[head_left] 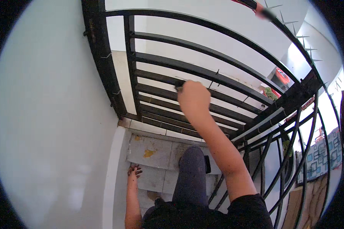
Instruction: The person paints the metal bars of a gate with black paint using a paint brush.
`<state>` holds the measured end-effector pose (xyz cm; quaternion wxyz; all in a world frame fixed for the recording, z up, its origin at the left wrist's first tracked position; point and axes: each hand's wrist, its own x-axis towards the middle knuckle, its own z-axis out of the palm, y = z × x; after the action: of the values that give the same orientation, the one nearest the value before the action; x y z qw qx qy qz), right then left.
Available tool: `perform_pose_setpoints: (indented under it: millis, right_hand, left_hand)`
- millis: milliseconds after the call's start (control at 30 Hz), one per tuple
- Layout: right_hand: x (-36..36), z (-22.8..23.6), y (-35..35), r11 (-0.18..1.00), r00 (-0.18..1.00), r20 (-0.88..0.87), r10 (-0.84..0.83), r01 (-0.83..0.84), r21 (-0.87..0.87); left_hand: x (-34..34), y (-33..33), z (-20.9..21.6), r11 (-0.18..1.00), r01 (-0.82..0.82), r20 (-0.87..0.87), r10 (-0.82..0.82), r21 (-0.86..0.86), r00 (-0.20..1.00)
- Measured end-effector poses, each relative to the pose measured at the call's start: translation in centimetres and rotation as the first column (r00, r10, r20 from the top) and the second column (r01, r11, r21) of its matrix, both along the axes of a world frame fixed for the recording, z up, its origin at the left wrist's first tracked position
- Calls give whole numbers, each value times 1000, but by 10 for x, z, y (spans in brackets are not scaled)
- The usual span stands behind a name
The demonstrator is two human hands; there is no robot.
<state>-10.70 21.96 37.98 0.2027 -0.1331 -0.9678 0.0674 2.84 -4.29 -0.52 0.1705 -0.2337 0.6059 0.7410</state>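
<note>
My right hand (195,100) reaches forward to a black metal gate (172,61) made of flat horizontal bars. Its fingers are closed round a small dark thing (179,84), which sticks out to the left against one of the middle bars. The fist hides most of it, so its kind does not show. Upper bars look solid black, while several lower ones are browner and duller. Low at the left, my left hand (134,170) has its fingers spread, with dark stains on them, and holds nothing. It is beside the white wall edge, over the grey tiled steps (149,177).
A plain pale wall (57,114) rises at the left. On the right runs a black railing with curved bars (290,152). Metal spikes (294,28) line the upper right edge. Beyond the gate are a red pot (282,75) and green plants. Yellow stains (149,153) mark a step.
</note>
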Motion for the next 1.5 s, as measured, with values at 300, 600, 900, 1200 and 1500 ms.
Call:
perform_pose_setpoints:
  millis: [300,600,900,1200,1500]
  right_hand:
    - [-89,-7,-96,965,959,-127,252,-259,-36]
    - [-65,11,-60,950,950,1,312,-312,-25]
    - [-81,-49,-42,667,567,-408,716,-380,641]
    - [-97,-103,-38,620,691,-245,680,-363,696]
    - [-77,-101,-50,793,753,-274,599,-511,331]
  left_hand:
    - [21,-42,-16,992,-121,71,124,-41,990]
    - [30,-56,-7,980,-195,10,196,-31,981]
    - [15,-42,-6,989,-147,23,147,-6,989]
    - [25,-51,-24,990,-136,58,139,-40,989]
    - [25,-47,-27,989,-143,86,145,-30,986]
